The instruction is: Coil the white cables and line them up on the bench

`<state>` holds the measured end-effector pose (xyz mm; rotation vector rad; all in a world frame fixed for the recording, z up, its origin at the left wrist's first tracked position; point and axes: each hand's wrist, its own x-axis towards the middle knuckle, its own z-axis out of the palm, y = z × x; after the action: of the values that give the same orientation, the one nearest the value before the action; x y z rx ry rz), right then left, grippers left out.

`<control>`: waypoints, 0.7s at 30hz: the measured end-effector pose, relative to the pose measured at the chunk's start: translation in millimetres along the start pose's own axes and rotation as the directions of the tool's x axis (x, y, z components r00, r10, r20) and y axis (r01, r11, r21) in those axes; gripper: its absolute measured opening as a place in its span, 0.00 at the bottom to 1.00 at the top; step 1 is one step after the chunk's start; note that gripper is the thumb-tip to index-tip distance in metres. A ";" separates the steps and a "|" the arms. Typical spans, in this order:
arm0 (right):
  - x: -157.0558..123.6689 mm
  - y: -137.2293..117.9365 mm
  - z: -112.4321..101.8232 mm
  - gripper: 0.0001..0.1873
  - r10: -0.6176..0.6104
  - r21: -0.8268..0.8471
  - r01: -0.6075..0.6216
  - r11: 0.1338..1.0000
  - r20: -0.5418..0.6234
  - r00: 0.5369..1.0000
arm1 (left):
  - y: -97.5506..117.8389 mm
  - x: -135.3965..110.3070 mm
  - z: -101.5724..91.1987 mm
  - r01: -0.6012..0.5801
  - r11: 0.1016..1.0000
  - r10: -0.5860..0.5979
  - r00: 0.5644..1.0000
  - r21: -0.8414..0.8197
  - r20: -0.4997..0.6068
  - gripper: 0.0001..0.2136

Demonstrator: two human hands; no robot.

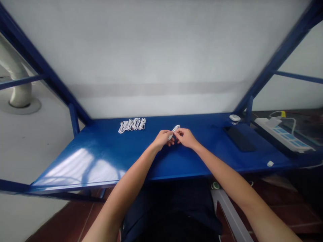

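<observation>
A pale wall fills the upper part of the frame, with slanting blue bars on both sides and a thick pipe at the upper left. Below it, a blue table stretches across the middle of the frame, with a patch of light on its lower left

The person's two hands meet just right of the middle of the frame, above the table, at a small bundle of white cable. The left hand is mostly closed, with the cable pinched between thumb and fingers. The right hand has its fingers curled in, thumb and fingertips at the same bundle; how firmly it grips, I cannot tell. The bundle is tilted, its upper end showing above the fingers

Left of the hands, near the wall, a row of coiled white cables lies on the table. On the right side of the frame are a dark phone, a small white case beyond it, and a white power strip with blue sections. A little white block sits near the front edge at the lower right
</observation>
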<state>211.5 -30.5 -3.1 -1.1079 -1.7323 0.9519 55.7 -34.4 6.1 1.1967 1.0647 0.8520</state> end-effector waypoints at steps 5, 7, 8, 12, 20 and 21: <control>-2.0 1.0 -0.7 0.11 -0.059 -0.101 0.063 0.993 0.044 0.997 | -0.6 2.1 -7.6 0.018 0.999 -0.016 0.998 -0.040 0.062 0.05; -2.3 2.7 -0.8 0.11 -0.073 -0.147 0.078 0.986 0.038 0.997 | -2.0 2.9 -8.1 -0.003 1.000 0.004 0.997 -0.009 0.076 0.05; -2.4 3.5 -0.7 0.11 -0.080 -0.166 0.085 0.982 0.037 0.996 | -2.3 3.1 -8.0 -0.014 1.000 0.012 0.997 0.019 0.081 0.05; -2.9 5.4 0.3 0.11 -0.093 -0.186 0.098 0.978 0.035 0.995 | -2.1 2.6 -6.4 -0.083 0.984 0.073 0.995 0.156 0.071 0.03; -4.7 3.4 5.2 0.09 -0.142 -0.236 0.140 0.961 0.009 0.990 | -10.3 6.4 -5.1 -0.178 0.944 0.178 0.984 0.279 0.027 0.05; -4.5 3.9 5.7 0.09 -0.158 -0.258 0.152 0.954 -0.001 0.987 | -11.7 7.4 -5.3 -0.189 0.939 0.192 0.981 0.286 0.018 0.05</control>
<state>208.5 -34.4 -9.8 -1.1198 -1.9338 0.6285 52.6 -28.1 -7.0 1.5613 1.1197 0.8721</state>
